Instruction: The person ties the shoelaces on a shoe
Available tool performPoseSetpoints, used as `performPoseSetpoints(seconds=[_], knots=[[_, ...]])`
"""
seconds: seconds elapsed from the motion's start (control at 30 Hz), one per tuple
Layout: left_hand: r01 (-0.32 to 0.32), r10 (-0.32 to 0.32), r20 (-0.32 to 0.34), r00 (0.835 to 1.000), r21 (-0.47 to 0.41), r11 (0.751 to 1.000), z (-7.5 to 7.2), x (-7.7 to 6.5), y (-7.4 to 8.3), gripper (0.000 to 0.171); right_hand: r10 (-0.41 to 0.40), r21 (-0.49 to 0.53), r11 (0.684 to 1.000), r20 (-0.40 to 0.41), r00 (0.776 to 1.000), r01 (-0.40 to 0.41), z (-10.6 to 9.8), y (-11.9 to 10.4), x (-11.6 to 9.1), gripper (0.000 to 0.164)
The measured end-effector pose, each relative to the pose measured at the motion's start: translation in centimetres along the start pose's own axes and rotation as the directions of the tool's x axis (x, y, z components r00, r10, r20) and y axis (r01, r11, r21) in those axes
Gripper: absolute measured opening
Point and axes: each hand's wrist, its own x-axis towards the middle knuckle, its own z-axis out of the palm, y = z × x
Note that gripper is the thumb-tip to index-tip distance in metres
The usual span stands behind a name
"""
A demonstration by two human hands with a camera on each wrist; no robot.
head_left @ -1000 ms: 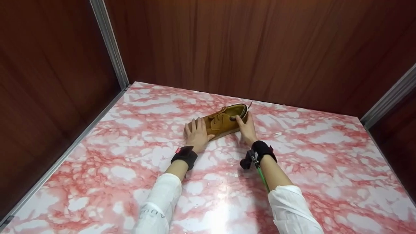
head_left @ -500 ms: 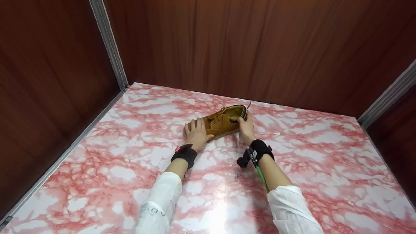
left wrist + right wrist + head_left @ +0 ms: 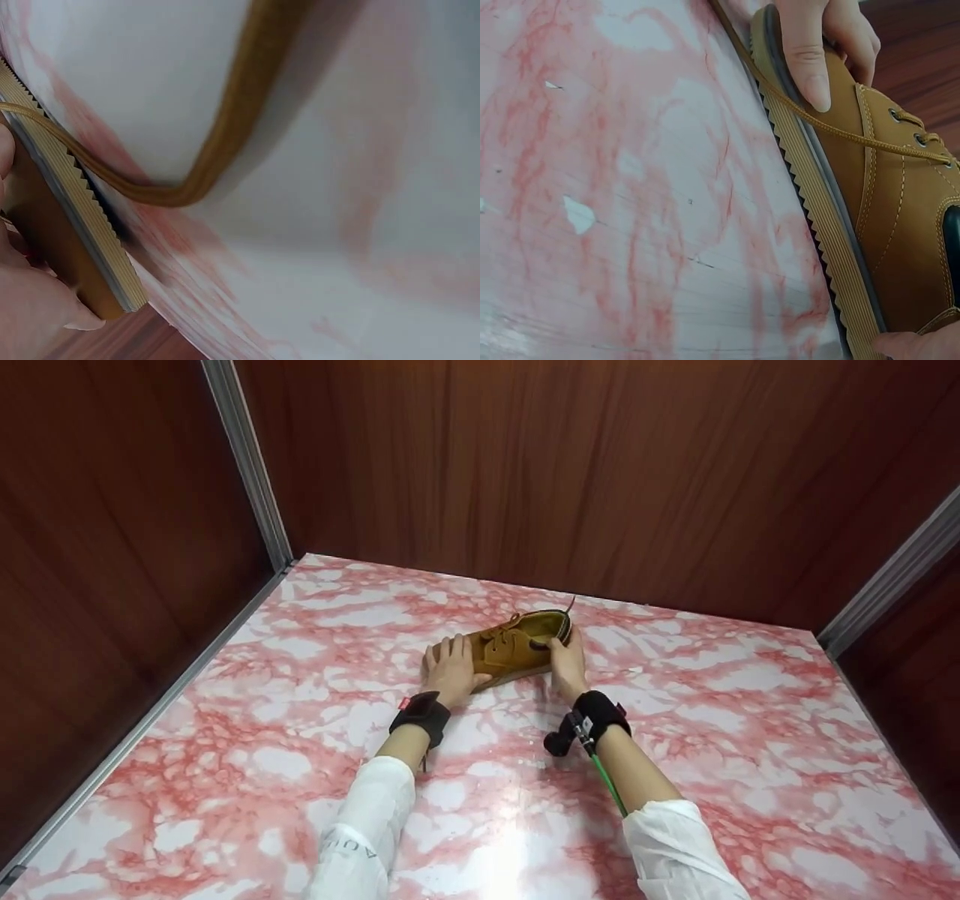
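Nearest, a green cable (image 3: 608,785) runs along the right forearm between the sleeve (image 3: 679,844) and the black wristband (image 3: 604,712); a wide sweep of that arm might pull it taut. Farther in, the left hand (image 3: 452,671) grips the toe of a tan shoe (image 3: 516,651) on the marbled surface (image 3: 750,780), the toe to the left and heel to the right. A loose lace (image 3: 870,142) crosses the shoe's near side and sole edge onto the surface, so sliding the shoe could trap it underneath. The right hand (image 3: 570,664) grasps the heel end, thumb at the collar; a hard squeeze there could crease it, and uneven pulls could twist the shoe. Whether the sole sits fully flat is hard to judge. The far wall (image 3: 480,480) would stop a long push.
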Motion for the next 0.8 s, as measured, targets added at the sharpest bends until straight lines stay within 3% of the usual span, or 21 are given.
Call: performPoseSetpoints(seconds=[0.23,0.63,0.8], knots=[[-0.037,0.037,0.011,0.999,-0.004,0.999,-0.2,-0.4,-0.1,0.081,0.001,-0.003,1.0,-0.017,1.0,-0.001,-0.2,-0.3,-1.0,0.055],[-0.109,0.109,0.011,0.994,-0.022,0.994,-0.4,-1.5,-0.1,0.082,0.152,-0.122,0.98,-0.043,0.987,-0.156,-1.1,-1.3,-3.1,0.061],[-0.115,0.117,0.047,0.992,-0.036,0.993,-0.7,-2.0,-0.1,0.083,0.192,-0.163,0.967,-0.038,0.981,-0.196,-1.4,-1.4,-3.8,0.065]])
